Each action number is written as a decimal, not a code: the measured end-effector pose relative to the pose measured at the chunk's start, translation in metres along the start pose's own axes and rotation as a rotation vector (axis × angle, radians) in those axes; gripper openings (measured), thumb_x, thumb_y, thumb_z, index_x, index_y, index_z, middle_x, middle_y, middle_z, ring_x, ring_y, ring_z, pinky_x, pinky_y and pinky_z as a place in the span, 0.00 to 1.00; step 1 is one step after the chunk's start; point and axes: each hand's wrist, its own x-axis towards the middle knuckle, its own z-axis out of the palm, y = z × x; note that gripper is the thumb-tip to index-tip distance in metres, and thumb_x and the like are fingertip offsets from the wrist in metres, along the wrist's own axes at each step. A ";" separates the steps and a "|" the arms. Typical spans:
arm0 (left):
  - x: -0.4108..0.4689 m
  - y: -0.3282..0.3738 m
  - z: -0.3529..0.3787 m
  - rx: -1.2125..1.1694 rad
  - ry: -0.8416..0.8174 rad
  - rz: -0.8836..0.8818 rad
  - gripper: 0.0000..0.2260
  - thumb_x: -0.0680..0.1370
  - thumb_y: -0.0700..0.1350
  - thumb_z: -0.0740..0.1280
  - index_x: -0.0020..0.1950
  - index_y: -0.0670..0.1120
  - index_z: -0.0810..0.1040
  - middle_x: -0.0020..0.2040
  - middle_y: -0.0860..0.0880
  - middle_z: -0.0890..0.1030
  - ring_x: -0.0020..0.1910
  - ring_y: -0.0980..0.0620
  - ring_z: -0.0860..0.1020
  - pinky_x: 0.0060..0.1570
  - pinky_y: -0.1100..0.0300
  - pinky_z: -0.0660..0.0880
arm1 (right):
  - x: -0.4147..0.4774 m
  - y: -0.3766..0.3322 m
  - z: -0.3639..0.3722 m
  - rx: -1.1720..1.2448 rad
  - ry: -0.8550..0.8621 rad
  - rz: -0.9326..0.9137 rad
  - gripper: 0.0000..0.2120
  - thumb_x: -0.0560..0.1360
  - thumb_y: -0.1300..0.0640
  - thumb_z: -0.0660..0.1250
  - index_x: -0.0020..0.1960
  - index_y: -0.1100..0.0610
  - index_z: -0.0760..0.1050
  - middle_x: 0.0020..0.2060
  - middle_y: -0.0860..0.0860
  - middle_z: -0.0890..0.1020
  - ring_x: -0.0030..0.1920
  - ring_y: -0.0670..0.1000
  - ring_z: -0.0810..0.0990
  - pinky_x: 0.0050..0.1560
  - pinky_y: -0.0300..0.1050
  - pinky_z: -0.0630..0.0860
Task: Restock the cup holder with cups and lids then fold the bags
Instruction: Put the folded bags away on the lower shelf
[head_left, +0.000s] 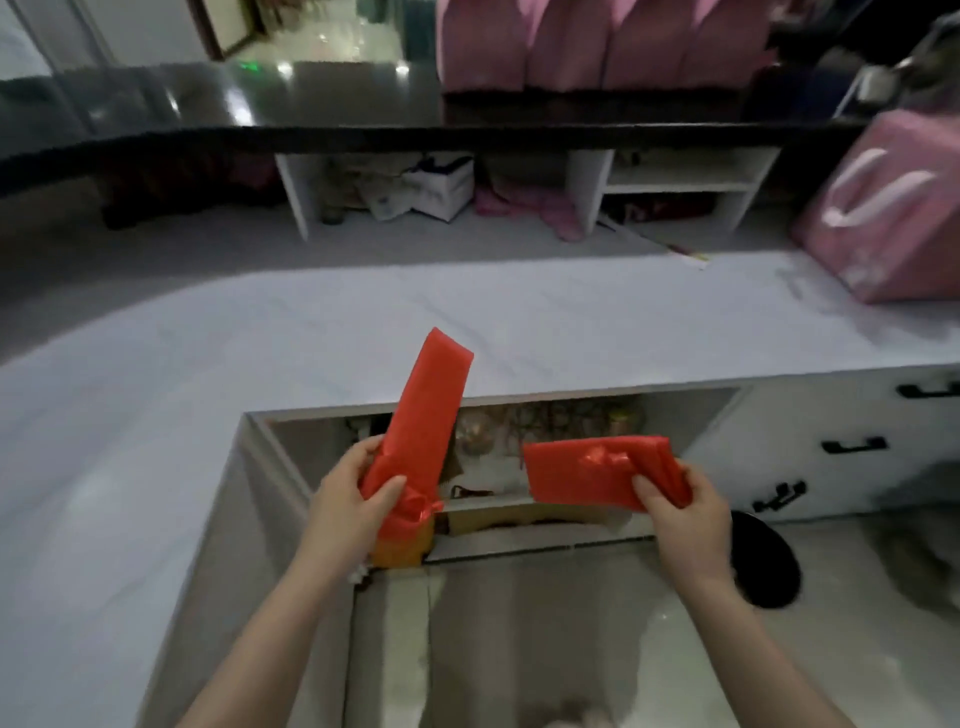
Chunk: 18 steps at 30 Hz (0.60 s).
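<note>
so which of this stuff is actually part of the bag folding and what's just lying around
Part of the job:
- left hand, holding a folded red bag upright
- right hand, holding a second folded red bag level

Just lying about:
- pink bags on the dark counter
- pink bag at right
- black bin

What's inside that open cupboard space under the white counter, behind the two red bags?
Inside the open cupboard, only blurry clutter shows on a shelf. The red bag in the left hand and the red bag in the right hand cover part of it.
</note>
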 end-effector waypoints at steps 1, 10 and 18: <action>0.005 0.010 0.016 0.013 -0.025 0.009 0.17 0.76 0.41 0.69 0.62 0.55 0.73 0.50 0.59 0.80 0.45 0.62 0.80 0.42 0.64 0.76 | 0.006 0.011 -0.020 0.010 0.049 0.032 0.09 0.71 0.60 0.73 0.40 0.48 0.75 0.35 0.45 0.80 0.35 0.43 0.77 0.36 0.32 0.71; 0.018 0.089 0.247 -0.089 -0.301 0.009 0.15 0.77 0.38 0.68 0.61 0.51 0.74 0.50 0.51 0.81 0.41 0.58 0.81 0.37 0.66 0.76 | 0.066 0.112 -0.220 0.024 0.341 0.290 0.17 0.72 0.62 0.72 0.57 0.52 0.72 0.45 0.47 0.79 0.44 0.47 0.78 0.44 0.42 0.72; 0.008 0.127 0.424 -0.005 -0.571 -0.097 0.16 0.77 0.41 0.68 0.64 0.49 0.74 0.53 0.49 0.80 0.49 0.51 0.80 0.52 0.54 0.77 | 0.099 0.191 -0.338 0.032 0.377 0.495 0.23 0.73 0.63 0.69 0.62 0.46 0.67 0.50 0.47 0.79 0.50 0.50 0.80 0.53 0.50 0.78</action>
